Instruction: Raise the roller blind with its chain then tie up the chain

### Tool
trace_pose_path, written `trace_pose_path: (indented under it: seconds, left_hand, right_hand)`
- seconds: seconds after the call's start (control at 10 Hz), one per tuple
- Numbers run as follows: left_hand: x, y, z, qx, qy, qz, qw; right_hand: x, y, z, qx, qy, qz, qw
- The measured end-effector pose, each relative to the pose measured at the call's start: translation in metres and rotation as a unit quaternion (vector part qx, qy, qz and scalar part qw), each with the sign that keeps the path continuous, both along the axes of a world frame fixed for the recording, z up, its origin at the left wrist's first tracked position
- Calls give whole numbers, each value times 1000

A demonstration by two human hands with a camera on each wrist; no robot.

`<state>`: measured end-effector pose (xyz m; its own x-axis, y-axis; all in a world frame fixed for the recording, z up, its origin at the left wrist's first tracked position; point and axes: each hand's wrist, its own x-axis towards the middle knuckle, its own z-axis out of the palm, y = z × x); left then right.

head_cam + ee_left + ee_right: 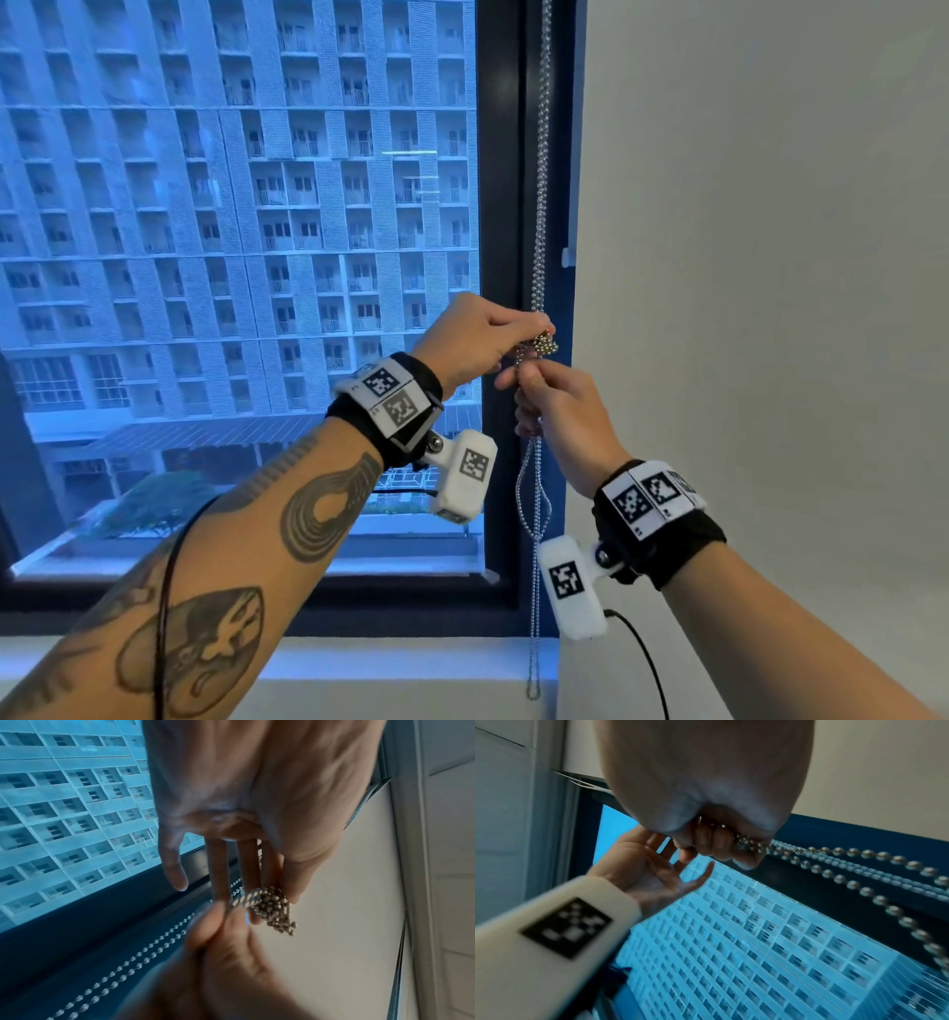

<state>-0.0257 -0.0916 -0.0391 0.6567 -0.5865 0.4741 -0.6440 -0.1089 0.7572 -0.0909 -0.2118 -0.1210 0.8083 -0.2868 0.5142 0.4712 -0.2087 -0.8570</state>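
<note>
Left hand [475,336] pinches the knotted bunch of chain [543,343]; right hand [557,406] grips the strands just below it.

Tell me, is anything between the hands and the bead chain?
No, nothing visible is in the way. The left hand pinches the bunched knot of the chain, and the right hand grips the strands just below it. Both already touch the chain. It hangs beside the dark window frame.
</note>
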Motion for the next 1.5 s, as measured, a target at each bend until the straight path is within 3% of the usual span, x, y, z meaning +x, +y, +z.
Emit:
trace_pose_path:
  seconds: [0.2,0.4,0.6,0.8,1.3,1.4,1.5]
  left_hand:
    - [0,-6,3,-9,21,-10,1000]
    - [-3,-21,-18,-52,55,-37,996]
    - [5,-25,-4,-41,55,-39,997]
    - [4,-36,-23,-75,67,-47,994]
    - [-2,-16,-7,-40,54,-25,997]
    - [3,-10,-5,-38,56,-4,998]
    - [7,-3,-6,-19,35,41,998]
  right_hand:
    - [7,-9,-25,-92,-20,-107,990]
    - [8,-18,-19,-127,-16,-124,984]
    - [6,-26,-29,-184,-17,-187,965]
    - [5,-37,-25,-188,-6,-176,966]
    - [-18,-42,0,-188,51,-144,970]
    - [-24,-49,9,-212,42,-189,958]
    - [-29,-60,17,-220,-12,-288,932]
